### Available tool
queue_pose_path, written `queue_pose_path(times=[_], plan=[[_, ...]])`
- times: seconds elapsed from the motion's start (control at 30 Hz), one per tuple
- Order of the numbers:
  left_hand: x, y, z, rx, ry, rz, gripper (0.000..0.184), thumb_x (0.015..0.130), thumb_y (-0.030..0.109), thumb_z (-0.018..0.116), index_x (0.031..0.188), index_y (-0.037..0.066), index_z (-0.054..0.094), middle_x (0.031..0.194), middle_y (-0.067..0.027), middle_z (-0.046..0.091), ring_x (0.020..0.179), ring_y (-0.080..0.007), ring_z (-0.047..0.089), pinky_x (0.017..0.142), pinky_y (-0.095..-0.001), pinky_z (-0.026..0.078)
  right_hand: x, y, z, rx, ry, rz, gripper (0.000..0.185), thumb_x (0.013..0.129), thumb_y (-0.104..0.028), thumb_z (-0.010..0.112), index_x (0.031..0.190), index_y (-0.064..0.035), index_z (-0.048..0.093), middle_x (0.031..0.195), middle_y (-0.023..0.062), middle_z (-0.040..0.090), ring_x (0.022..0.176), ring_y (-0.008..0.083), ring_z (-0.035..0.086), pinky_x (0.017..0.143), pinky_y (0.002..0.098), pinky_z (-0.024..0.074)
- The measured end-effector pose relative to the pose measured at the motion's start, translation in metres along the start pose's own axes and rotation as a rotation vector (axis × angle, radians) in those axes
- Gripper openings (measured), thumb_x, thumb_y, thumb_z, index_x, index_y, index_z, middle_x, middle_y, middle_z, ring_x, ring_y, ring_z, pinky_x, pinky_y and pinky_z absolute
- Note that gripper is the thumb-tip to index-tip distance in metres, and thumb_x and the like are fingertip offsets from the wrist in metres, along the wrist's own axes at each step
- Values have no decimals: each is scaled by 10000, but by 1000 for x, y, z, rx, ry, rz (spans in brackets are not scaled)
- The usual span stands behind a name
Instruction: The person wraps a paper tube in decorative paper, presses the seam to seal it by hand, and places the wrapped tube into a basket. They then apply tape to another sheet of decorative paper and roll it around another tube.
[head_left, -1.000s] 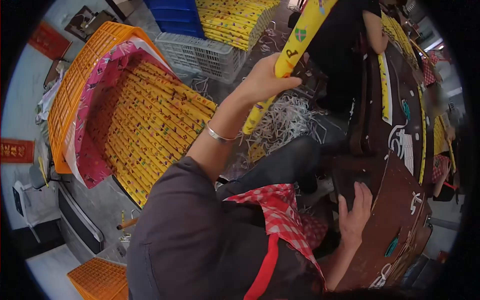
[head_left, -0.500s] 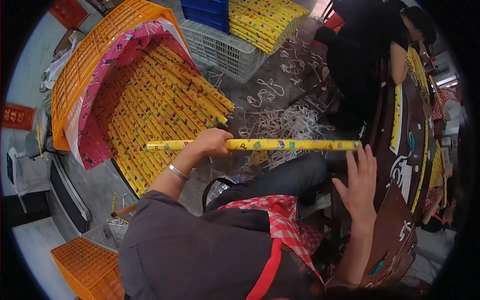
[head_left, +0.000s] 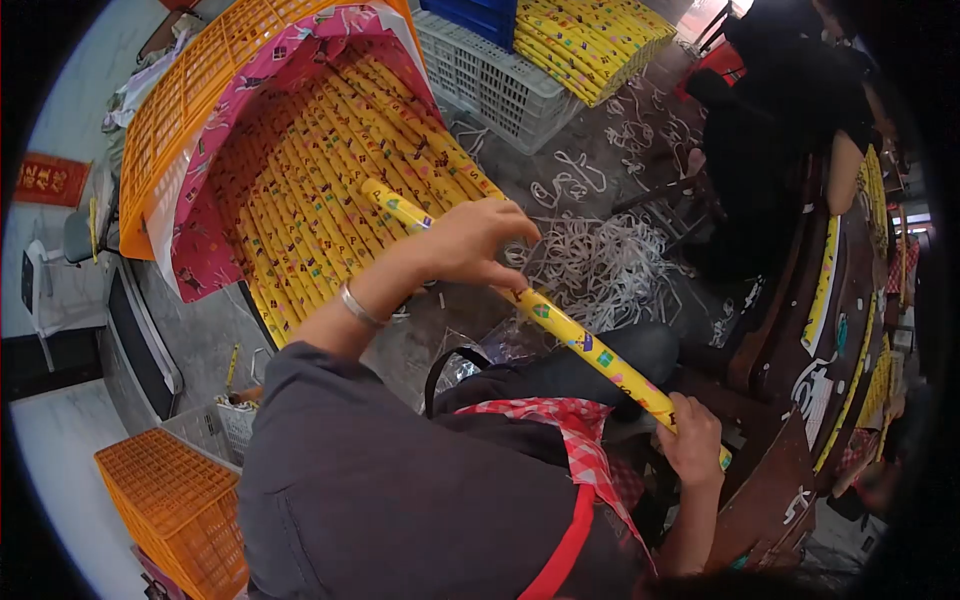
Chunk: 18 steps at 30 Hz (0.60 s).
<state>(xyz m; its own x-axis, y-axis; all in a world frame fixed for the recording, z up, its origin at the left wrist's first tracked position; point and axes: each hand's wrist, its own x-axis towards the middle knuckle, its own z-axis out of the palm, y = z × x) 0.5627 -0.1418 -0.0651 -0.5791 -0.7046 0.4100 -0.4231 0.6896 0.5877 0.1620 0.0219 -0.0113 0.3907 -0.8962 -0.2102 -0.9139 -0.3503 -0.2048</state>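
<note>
A yellow patterned tube (head_left: pixel 590 346) lies slanted across the middle of the view, its upper left end over the stacked tubes. My right hand (head_left: pixel 693 440) is wrapped round it near its lower right end. Above its middle is my left hand (head_left: pixel 482 243), with thumb and fingers apart, loosely over the tube and not closed on it. Many similar yellow tubes (head_left: pixel 330 170) fill a pink-lined orange crate (head_left: pixel 160 130) lying at the left.
White strips (head_left: pixel 610 265) are heaped on the floor. A grey crate (head_left: pixel 500 85) carries more yellow tubes. Another person in black (head_left: pixel 765 150) is at the brown table (head_left: pixel 770 480). Orange crates (head_left: pixel 175 500) stand at lower left.
The tube has swung from upright through level to slanting down to the right. My right hand has closed round its lower end, while my left hand has loosened. The view has shifted.
</note>
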Motion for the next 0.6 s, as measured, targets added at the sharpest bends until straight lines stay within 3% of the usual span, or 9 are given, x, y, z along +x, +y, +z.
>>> queue_pose_path(times=[0.1, 0.13, 0.17, 0.23, 0.27, 0.33, 0.37, 0.47, 0.6], plan=[[-36, 47, 55, -959, 260, -714, 225, 904, 215, 710, 784, 33, 658, 714, 11, 638, 635, -56, 561, 558, -227, 434, 8, -5, 10, 19, 38, 44, 420, 748, -100, 740, 1129, -35, 576, 889, 167, 609, 794, 376, 626, 684, 453, 517], [-46, 58, 69, -1073, 60, -883, 183, 925, 195, 693, 819, 53, 648, 750, -1, 631, 702, -70, 566, 618, -231, 444, 14, -8, 13, 17, 35, 35, 420, 748, -100, 740, 1129, -35, 576, 889, 167, 609, 794, 376, 626, 684, 453, 517], [-62, 60, 101, -1347, -136, -1052, 183, 920, 233, 704, 953, 67, 636, 873, -7, 663, 759, -88, 598, 643, -240, 457, 21, -10, 17, 42, 53, 49, 403, 751, -104, 739, 1114, -38, 577, 884, 168, 612, 798, 377, 630, 687, 456, 517], [-67, 90, 146, -1524, -64, -1329, 418, 869, 343, 753, 1177, 134, 562, 1024, -7, 644, 876, -111, 612, 794, -341, 493, 37, -20, 25, 65, 70, 59, 386, 754, -108, 739, 1098, -41, 577, 879, 169, 616, 801, 379, 633, 690, 460, 518], [-56, 97, 155, -1529, -66, -1327, 418, 869, 343, 753, 1177, 134, 562, 1024, -7, 644, 876, -111, 612, 794, -341, 493, 45, -27, 28, 69, 95, 57, 374, 757, -117, 737, 1085, -41, 574, 874, 166, 621, 800, 380, 635, 692, 461, 520], [-34, 113, 162, -1740, 205, -1418, 526, 850, 365, 768, 1258, 194, 483, 1140, 16, 608, 1015, -138, 583, 914, -451, 437, 58, -43, 27, 18, 81, 79, 320, 768, -143, 728, 1019, -50, 552, 851, 158, 626, 779, 374, 648, 676, 462, 530], [-25, 115, 159, -1742, 288, -1409, 479, 857, 344, 764, 1214, 190, 484, 1102, 12, 630, 1026, -175, 591, 931, -493, 416, 62, -49, 27, 17, 83, 77, 320, 768, -143, 728, 1019, -50, 552, 851, 158, 626, 779, 374, 648, 676, 462, 530], [-26, 110, 155, -1803, 430, -1324, 420, 872, 323, 751, 1170, 181, 492, 1084, -8, 643, 1040, -198, 599, 936, -482, 417, 74, -62, 30, -1, 21, 90, 330, 763, -122, 729, 1037, -47, 562, 874, 179, 642, 795, 386, 652, 683, 473, 532], [-47, 89, 164, -1728, 540, -1349, 345, 894, 245, 728, 1131, 165, 490, 1036, -25, 648, 962, -196, 643, 807, -404, 517, 87, -79, 39, -31, -55, 51, 373, 764, -157, 741, 1074, -58, 557, 860, 163, 633, 781, 385, 657, 684, 474, 535]])
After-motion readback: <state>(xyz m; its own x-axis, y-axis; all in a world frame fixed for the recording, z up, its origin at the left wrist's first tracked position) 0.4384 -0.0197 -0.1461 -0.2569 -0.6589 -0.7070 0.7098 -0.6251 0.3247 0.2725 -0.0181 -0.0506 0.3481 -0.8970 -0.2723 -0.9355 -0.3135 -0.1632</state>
